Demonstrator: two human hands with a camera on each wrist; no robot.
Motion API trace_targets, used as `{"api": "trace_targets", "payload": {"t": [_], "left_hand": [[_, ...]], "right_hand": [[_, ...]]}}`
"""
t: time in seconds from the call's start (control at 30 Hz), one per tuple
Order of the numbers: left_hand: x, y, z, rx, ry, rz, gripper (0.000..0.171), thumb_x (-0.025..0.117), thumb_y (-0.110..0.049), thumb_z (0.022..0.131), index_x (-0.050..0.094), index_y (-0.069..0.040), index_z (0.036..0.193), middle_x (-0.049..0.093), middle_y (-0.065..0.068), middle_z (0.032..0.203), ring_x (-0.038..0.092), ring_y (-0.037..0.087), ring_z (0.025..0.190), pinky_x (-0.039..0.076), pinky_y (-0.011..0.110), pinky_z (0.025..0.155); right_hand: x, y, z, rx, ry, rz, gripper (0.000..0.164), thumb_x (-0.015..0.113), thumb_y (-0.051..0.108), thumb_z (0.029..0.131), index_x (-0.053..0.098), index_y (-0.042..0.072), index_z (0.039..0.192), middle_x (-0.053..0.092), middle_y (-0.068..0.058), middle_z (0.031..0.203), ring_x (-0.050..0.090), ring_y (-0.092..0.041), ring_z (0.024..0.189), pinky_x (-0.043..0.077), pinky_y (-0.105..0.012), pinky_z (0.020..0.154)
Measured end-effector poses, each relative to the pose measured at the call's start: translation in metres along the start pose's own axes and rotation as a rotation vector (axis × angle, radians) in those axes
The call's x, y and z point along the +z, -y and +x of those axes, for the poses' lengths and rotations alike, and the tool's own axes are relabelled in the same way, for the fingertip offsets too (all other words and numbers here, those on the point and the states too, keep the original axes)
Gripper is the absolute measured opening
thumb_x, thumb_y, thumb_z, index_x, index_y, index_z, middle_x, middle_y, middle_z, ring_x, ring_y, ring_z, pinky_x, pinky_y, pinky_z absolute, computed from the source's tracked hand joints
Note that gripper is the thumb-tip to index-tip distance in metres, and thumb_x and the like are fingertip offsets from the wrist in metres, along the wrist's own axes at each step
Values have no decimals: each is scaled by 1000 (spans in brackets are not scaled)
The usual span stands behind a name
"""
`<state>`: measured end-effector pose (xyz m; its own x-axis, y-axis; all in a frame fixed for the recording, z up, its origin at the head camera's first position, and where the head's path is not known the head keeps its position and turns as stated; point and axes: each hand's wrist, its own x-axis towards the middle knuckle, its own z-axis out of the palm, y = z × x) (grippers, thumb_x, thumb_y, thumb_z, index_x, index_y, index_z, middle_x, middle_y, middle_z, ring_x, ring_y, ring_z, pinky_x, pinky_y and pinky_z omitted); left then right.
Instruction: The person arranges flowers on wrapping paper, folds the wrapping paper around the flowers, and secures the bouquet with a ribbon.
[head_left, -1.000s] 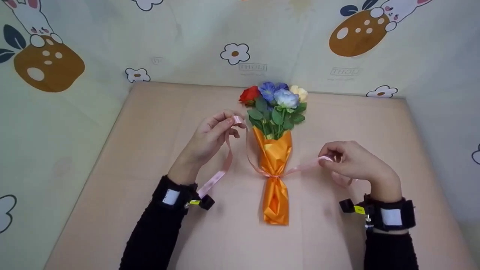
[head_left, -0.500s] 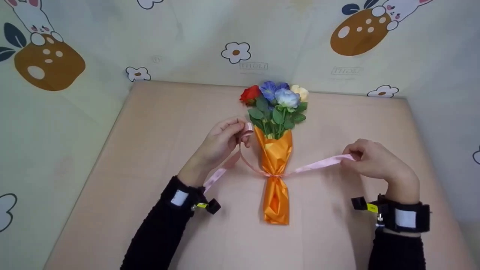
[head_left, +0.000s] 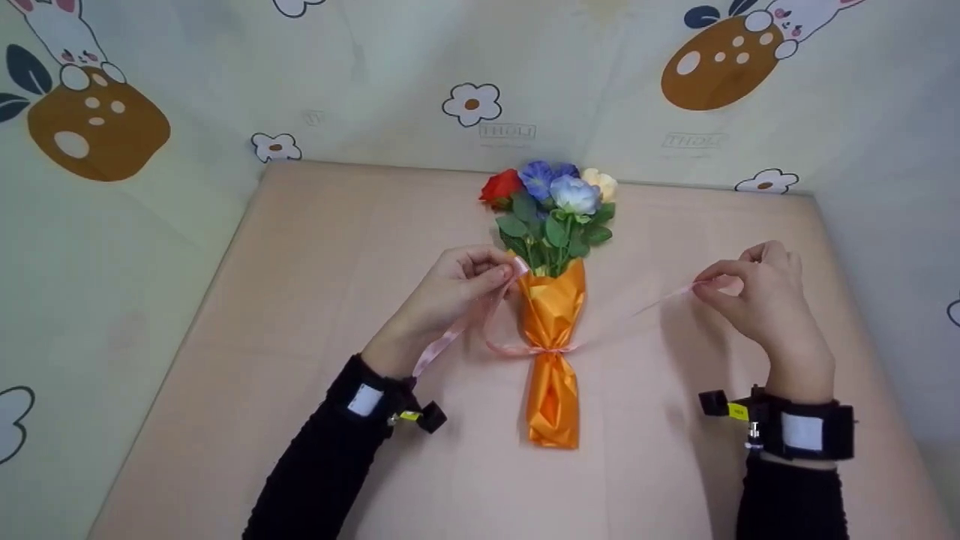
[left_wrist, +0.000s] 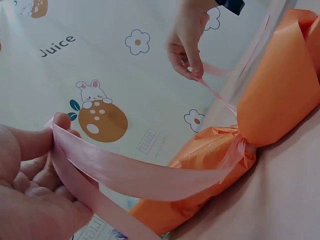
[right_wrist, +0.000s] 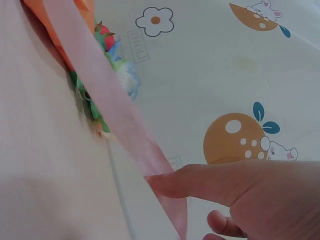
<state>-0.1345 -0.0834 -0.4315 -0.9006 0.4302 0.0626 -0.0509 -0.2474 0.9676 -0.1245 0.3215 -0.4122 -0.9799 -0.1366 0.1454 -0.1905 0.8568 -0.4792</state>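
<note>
A bouquet in orange wrapping (head_left: pixel 553 307) lies on the table, with red, blue and cream flowers (head_left: pixel 574 195) at its far end. Pink ribbon (left_wrist: pixel 150 180) runs round the wrapping's pinched waist. My left hand (head_left: pixel 476 281) pinches one side of the ribbon between thumb and finger, beside the wrapping's upper left edge; the ribbon loops over the fingers and a tail hangs toward the wrist. Raised to the right of the bouquet, my right hand (head_left: pixel 772 292) pinches the other side, which stretches up from the waist. In the right wrist view that ribbon (right_wrist: pixel 110 90) looks flat and taut.
The table (head_left: pixel 315 315) has a pale pinkish cover. Behind it and at both sides stands a light backdrop (head_left: pixel 390 75) printed with rabbits, fruit and flowers. Each wrist wears a black band with a small camera (head_left: pixel 431 417).
My right hand has moved right and then up, drawing its ribbon out. My left hand has come right and down, close to the wrapping. The bouquet stays in place.
</note>
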Motion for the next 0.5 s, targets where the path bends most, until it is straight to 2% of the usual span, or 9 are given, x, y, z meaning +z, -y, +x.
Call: {"api": "trace_targets", "payload": {"t": [0.1, 0.23, 0.33, 0.43, 0.5], "left_hand": [[1, 2, 0, -65, -21, -17, 11, 59, -2, 104, 69, 2, 106, 72, 6, 98, 66, 17, 84, 57, 23, 81], [4, 2, 0, -95, -40, -39, 10, 58, -5, 105, 67, 1, 105, 69, 7, 98, 62, 19, 85, 54, 24, 79], [6, 2, 0, -102, -43, -38, 11, 58, -7, 106, 66, 1, 107, 67, 10, 101, 61, 18, 84, 54, 24, 78], [8, 1, 0, -93, -38, -13, 13, 58, -8, 106, 66, 2, 108, 68, 12, 102, 62, 17, 82, 55, 26, 78], [8, 0, 0, -75, -31, 14, 13, 57, -9, 106, 66, 1, 108, 69, 12, 102, 62, 16, 80, 55, 27, 78]], "right_hand": [[5, 3, 3, -4, -26, -16, 8, 79, 13, 90, 82, 7, 95, 53, -16, 90, 43, -34, 91, 32, -43, 76], [13, 9, 7, 35, -41, 1, 15, 77, 23, 94, 81, 9, 96, 66, -8, 77, 54, -22, 72, 40, -32, 64], [22, 17, 12, 33, -99, 75, 18, 75, 27, 96, 81, 10, 100, 71, -6, 82, 59, -17, 74, 43, -24, 65], [35, 27, 17, -36, -175, 184, 17, 73, 21, 97, 80, 11, 108, 75, -6, 94, 63, -13, 83, 45, -16, 69], [44, 36, 22, -114, -204, 281, 18, 72, 15, 97, 79, 10, 113, 76, -7, 102, 65, -13, 88, 46, -12, 69]]}}
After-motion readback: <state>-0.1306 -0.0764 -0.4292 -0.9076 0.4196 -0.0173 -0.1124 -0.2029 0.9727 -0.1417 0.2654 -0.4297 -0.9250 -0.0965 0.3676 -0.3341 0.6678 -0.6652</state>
